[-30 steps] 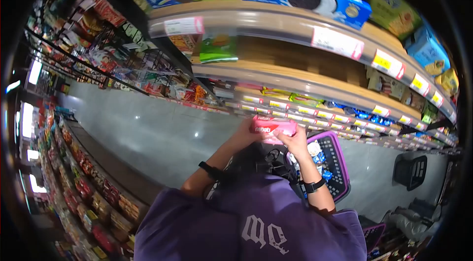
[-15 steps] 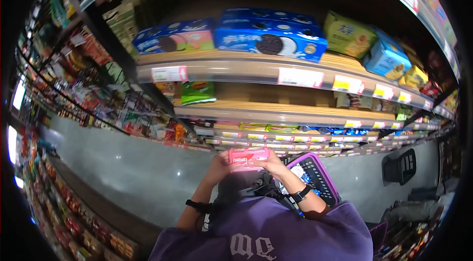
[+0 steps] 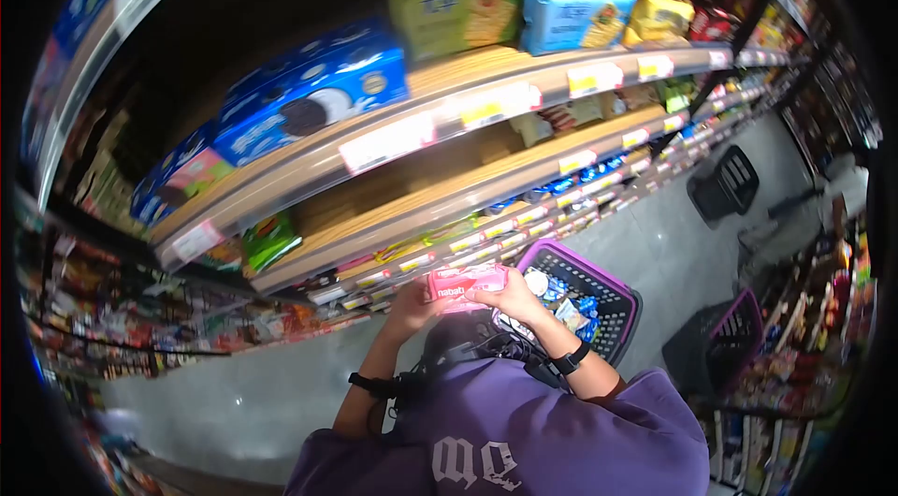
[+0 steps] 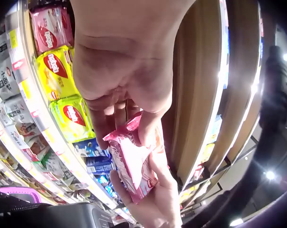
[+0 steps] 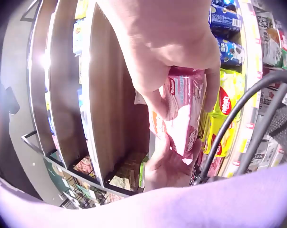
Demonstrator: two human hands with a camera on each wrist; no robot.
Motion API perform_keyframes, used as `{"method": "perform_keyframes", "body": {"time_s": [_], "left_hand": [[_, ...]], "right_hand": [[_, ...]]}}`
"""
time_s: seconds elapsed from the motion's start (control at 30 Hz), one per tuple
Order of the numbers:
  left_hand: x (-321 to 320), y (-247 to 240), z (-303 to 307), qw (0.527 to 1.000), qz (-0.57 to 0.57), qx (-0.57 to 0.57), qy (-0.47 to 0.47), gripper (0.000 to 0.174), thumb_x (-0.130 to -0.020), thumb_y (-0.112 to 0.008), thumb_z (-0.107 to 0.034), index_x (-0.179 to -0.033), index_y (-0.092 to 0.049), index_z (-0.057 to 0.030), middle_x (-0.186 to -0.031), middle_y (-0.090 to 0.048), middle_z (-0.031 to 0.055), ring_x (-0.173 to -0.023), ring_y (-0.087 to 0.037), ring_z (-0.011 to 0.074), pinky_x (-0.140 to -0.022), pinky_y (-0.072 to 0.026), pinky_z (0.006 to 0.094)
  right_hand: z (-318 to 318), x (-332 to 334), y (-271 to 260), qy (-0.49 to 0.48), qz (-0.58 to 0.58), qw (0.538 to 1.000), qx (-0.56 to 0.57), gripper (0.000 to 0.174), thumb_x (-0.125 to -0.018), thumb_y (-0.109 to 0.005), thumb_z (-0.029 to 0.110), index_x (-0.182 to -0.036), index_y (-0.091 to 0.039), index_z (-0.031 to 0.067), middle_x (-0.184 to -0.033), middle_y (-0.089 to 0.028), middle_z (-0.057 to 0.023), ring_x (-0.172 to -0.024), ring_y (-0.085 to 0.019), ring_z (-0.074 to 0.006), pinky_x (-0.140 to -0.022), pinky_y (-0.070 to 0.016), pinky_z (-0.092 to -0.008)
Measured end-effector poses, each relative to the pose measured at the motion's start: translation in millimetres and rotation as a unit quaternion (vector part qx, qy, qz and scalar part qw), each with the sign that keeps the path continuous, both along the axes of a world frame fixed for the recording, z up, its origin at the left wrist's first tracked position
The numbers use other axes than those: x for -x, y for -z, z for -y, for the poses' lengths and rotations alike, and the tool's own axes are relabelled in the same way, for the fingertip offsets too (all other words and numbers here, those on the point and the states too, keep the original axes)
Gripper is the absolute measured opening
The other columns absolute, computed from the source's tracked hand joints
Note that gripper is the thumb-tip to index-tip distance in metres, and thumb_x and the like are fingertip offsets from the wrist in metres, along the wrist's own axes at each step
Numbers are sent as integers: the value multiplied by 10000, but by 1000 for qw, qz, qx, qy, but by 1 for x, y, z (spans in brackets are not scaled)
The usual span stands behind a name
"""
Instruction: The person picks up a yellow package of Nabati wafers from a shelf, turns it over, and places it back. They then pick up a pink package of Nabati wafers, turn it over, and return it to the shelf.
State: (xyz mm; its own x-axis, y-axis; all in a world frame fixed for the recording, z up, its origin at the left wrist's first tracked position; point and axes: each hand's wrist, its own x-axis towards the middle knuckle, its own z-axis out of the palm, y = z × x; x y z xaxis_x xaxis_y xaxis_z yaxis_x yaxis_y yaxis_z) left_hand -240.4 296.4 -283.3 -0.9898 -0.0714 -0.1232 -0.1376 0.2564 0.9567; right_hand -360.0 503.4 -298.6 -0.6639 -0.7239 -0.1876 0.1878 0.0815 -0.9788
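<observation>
A pink wafer packet (image 3: 466,288) is held level in front of the chest, one hand at each end. In the head view the left hand (image 3: 413,309) grips its left end and the right hand (image 3: 516,298) its right end, thumb across the front. The left wrist view shows the left hand (image 4: 127,80) above the pink packet (image 4: 134,159), thumb and fingers round its near end, while the right hand (image 4: 155,202) holds the far end. From the right wrist, the right hand (image 5: 169,52) pinches the packet (image 5: 181,109) between thumb and fingers.
Shelves ahead carry a blue cookie box (image 3: 309,94), a green packet (image 3: 458,14) and a light blue packet (image 3: 572,14). A purple-rimmed basket (image 3: 622,295) with packets stands right of the hands. Farther right are another basket (image 3: 716,346) and a black one (image 3: 725,185).
The head view has turned right, so the shelves now slant and more baskets show. Both hands keep hold of the pink packet, which stays in front of the chest.
</observation>
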Motion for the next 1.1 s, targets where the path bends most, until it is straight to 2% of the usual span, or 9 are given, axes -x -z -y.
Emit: {"method": "perform_keyframes", "body": {"time_s": [0.1, 0.2, 0.3, 0.4, 0.5, 0.6, 0.8, 1.0, 1.1], "left_hand": [[22, 1, -13, 997, -40, -20, 59, 388, -923, -709, -46, -1302, -636, -1, -1102, -708, 44, -916, -625, 90, -809, -517, 270], [39, 29, -33, 985, -33, -158, 58, 429, -918, -708, -13, -1333, -604, 17, -1167, -697, 68, -1019, -644, 112, -908, -536, 289], [52, 15, -48, 985, -22, -140, 103, 470, -905, -709, 24, -1354, -574, 40, -1221, -681, 98, -1105, -639, 141, -984, -529, 306], [62, 13, -62, 967, 5, -227, 112, 490, -890, -720, 36, -1354, -566, 58, -1215, -683, 119, -1100, -640, 150, -965, -534, 299], [69, 41, -63, 967, 35, -224, 116, 466, -897, -710, 35, -1340, -569, 71, -1218, -683, 130, -1104, -642, 155, -972, -533, 301], [75, 31, -69, 952, 49, -270, 133, 447, -908, -719, -13, -1321, -574, 75, -1220, -685, 134, -1101, -650, 164, -975, -533, 308], [57, 49, -53, 960, 13, -268, 78, 471, -878, -768, -49, -1307, -599, 48, -1194, -697, 101, -1086, -650, 145, -988, -522, 322], [10, 59, -9, 961, -4, -275, -26, 509, -910, -741, -54, -1377, -549, 6, -1213, -696, 84, -1093, -651, 128, -952, -526, 278], [-30, 35, 10, 964, -7, -242, -112, 504, -911, -739, -53, -1373, -548, 14, -1211, -697, 88, -1087, -657, 132, -952, -529, 285]], "right_hand": [[-22, 1, 6, 65, -11, 998, -14, 362, -828, -818, 77, -1153, -695, -26, -1056, -740, -66, -943, -668, -120, -873, -548, -294], [-45, -1, -2, 105, 21, 994, -16, 379, -819, -822, 67, -1158, -689, -35, -1053, -742, -77, -946, -675, -124, -877, -551, -297], [-63, -5, 1, 159, 59, 985, -14, 427, -819, -830, 90, -1187, -661, -46, -1110, -728, -96, -979, -671, -144, -901, -545, -299], [-78, -10, -3, 167, 77, 983, 23, 461, -803, -837, 50, -1213, -650, -48, -1130, -721, -96, -994, -670, -136, -899, -549, -297], [-84, -15, 1, 189, 65, 979, 36, 457, -782, -841, 24, -1198, -666, -49, -1095, -730, -87, -958, -685, -133, -869, -555, -287], [-84, -17, 12, 222, 77, 971, 39, 436, -785, -829, 14, -1186, -670, -52, -1071, -733, -82, -943, -678, -126, -839, -551, -278], [-60, -13, -6, 176, 120, 976, 55, 427, -793, -753, -90, -1205, -653, -42, -1113, -726, -105, -983, -703, -173, -885, -564, -295], [1, -6, -3, 27, 64, 997, 16, 386, -795, -801, -22, -1160, -677, -57, -1063, -733, -85, -951, -682, -130, -856, -551, -284], [39, -16, 7, -22, 26, 999, 15, 372, -797, -826, 19, -1137, -690, -43, -1038, -734, -75, -938, -675, -127, -845, -548, -283]]}}
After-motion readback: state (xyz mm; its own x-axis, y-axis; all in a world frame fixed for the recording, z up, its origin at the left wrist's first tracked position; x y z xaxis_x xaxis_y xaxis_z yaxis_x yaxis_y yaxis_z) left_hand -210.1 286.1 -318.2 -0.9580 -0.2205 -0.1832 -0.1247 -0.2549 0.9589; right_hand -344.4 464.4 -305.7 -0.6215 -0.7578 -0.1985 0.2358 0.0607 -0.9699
